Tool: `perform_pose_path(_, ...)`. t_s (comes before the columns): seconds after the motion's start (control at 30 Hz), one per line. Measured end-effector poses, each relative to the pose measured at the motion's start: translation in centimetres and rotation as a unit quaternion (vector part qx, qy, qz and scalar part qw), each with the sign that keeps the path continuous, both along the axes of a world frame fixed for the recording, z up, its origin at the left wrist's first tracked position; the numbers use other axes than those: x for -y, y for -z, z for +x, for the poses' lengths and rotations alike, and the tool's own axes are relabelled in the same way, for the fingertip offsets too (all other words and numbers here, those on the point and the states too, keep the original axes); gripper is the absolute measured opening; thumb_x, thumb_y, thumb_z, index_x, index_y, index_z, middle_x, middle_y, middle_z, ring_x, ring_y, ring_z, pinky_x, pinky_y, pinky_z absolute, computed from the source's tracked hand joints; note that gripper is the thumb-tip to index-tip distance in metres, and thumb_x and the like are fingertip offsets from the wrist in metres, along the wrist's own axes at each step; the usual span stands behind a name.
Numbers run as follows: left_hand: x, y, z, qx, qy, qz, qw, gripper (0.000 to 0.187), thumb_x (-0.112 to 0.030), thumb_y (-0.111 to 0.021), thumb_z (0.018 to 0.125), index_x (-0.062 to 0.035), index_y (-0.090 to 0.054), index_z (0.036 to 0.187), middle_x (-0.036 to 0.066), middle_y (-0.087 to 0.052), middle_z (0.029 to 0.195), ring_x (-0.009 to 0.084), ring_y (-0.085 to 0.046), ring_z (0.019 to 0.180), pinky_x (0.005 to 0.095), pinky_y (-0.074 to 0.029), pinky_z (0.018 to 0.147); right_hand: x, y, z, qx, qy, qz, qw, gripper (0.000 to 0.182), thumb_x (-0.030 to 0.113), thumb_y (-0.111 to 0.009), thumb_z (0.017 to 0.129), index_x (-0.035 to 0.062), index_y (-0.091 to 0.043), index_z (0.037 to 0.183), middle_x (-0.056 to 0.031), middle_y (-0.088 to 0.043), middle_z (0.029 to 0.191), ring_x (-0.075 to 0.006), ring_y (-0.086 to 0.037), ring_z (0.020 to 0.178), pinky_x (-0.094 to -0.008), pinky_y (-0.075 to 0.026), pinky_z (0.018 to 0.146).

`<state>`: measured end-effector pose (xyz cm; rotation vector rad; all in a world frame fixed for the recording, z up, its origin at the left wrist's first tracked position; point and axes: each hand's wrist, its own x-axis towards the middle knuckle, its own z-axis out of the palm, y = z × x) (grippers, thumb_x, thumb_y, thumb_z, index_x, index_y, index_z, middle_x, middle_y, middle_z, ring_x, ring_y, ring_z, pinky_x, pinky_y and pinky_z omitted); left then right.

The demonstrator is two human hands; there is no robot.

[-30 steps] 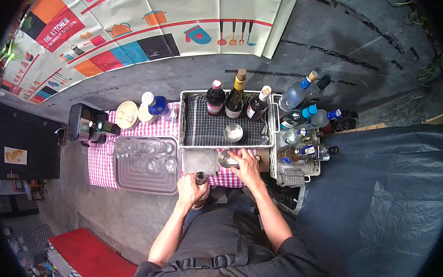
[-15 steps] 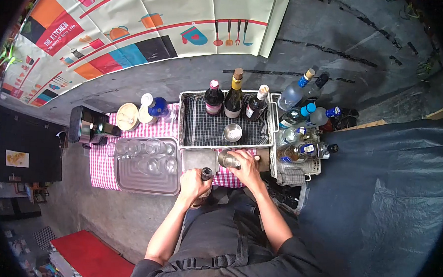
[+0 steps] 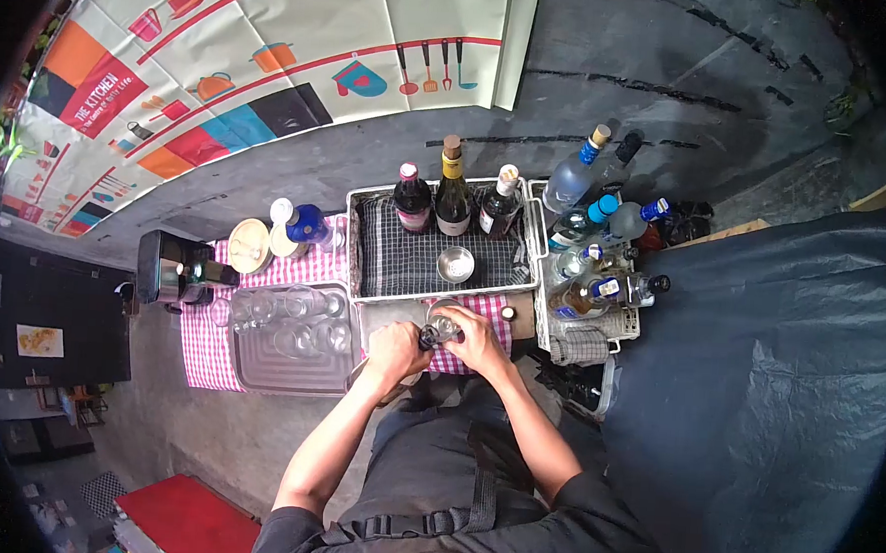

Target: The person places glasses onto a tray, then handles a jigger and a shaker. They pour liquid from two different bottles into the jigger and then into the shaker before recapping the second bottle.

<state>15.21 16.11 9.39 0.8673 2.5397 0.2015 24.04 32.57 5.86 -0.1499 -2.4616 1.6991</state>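
Observation:
My left hand (image 3: 396, 351) is wrapped around a bottle, most of it hidden by the fingers. The dark bottle mouth (image 3: 428, 337) tilts to the right and meets the rim of a clear drinking glass (image 3: 445, 324) in this view. Around that glass curl the fingers of my right hand (image 3: 480, 343). Just beyond it, a small metal bowl (image 3: 455, 265) stands on a dark checked cloth in a white basket (image 3: 362, 294). A small dark-and-white cap (image 3: 508, 313) lies right of my right hand.
Several corked and capped bottles (image 3: 453, 202) stand at the basket's back. More bottles crowd a white rack (image 3: 600, 340) at right. To the left, a plastic tray (image 3: 288, 374) holds upturned glasses on a pink checked cloth (image 3: 204, 349), near a blue bottle (image 3: 310, 225) and a black appliance (image 3: 168, 267).
My left hand has moved right and up, and the bottle now tilts toward the glass. My right hand has brought the glass slightly left, to the bottle mouth. The view has shifted a little.

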Motion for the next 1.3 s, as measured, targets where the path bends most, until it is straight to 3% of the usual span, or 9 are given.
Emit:
perform_pose_path(0.27,-0.4,0.6,-0.1,-0.010,0.008,-0.007,1.000,0.035,-0.034,-0.074,0.069,-0.0002,-0.074,0.077,0.024,-0.071,0.077,0.0370,-0.074,0.076,0.0464,-0.060,0.071,-0.1,0.0,0.0,-0.001,-0.005,0.002,1.000,0.057,-0.009,-0.065,0.068,0.0017,-0.065,0.124,-0.0178,-0.067,0.124,-0.0333,-0.065,0.117,-0.0383,-0.053,0.101)
perform_pose_path(0.37,-0.6,0.4,-0.3,0.017,0.006,-0.036,0.999,0.039,-0.040,-0.075,0.071,-0.0029,-0.076,0.081,0.025,-0.072,0.080,0.0381,-0.074,0.082,0.0465,-0.059,0.076,-0.2,-0.1,0.0,0.004,-0.004,-0.001,1.000,0.057,-0.009,-0.064,0.068,0.0023,-0.065,0.124,-0.0181,-0.067,0.124,-0.0339,-0.064,0.117,-0.0387,-0.052,0.101)
perform_pose_path(0.43,-0.8,0.2,-0.3,0.022,0.015,-0.041,0.999,0.032,-0.032,-0.074,0.068,-0.0017,-0.075,0.081,0.025,-0.072,0.081,0.0362,-0.075,0.081,0.0460,-0.060,0.073,-0.2,0.1,0.1,0.005,-0.007,0.007,1.000,0.057,-0.009,-0.064,0.068,0.0026,-0.065,0.124,-0.0180,-0.066,0.124,-0.0343,-0.064,0.117,-0.0389,-0.052,0.100)
perform_pose_path(0.83,-1.4,-0.8,-0.4,0.043,0.004,-0.082,0.996,0.036,-0.033,-0.076,0.071,-0.0024,-0.076,0.088,0.022,-0.074,0.089,0.0338,-0.075,0.087,0.0436,-0.060,0.078,-0.2,0.6,0.0,-0.010,-0.012,0.017,1.000,0.058,-0.011,-0.066,0.067,0.0026,-0.065,0.123,-0.0172,-0.066,0.123,-0.0340,-0.064,0.116,-0.0390,-0.053,0.099)
perform_pose_path(1.3,-1.4,-0.5,-0.5,0.043,0.008,-0.090,0.995,0.035,-0.034,-0.076,0.070,-0.0031,-0.076,0.087,0.021,-0.074,0.086,0.0329,-0.075,0.086,0.0427,-0.060,0.077,-0.1,1.0,0.1,0.012,-0.010,0.021,1.000,0.057,-0.008,-0.067,0.068,0.0031,-0.066,0.123,-0.0173,-0.066,0.124,-0.0335,-0.064,0.116,-0.0385,-0.052,0.100)
